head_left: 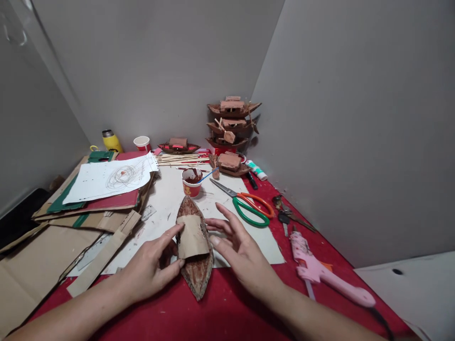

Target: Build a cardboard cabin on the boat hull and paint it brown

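Note:
A small brown cardboard model boat (197, 277) lies between my hands, one pointed end toward me. A curved tan cardboard piece (193, 235) arches over its middle like a roof. My left hand (151, 265) holds the boat at its left side, index finger and thumb on the edge of the curved piece, the other fingers bent and partly hidden. On the opposite side is my right hand (245, 255), its fingers apart and its thumb close to the piece's right edge; whether it touches is hard to tell.
Green-and-orange scissors (245, 201) and a paint-stained paper cup (192, 183) sit beyond the boat. At right lies a pink glue gun (329, 279); keys (284, 220) are near it. Cardboard sheets (46, 265) and a scribbled paper (110, 177) fill the left. Finished boats (232, 111) are stacked behind.

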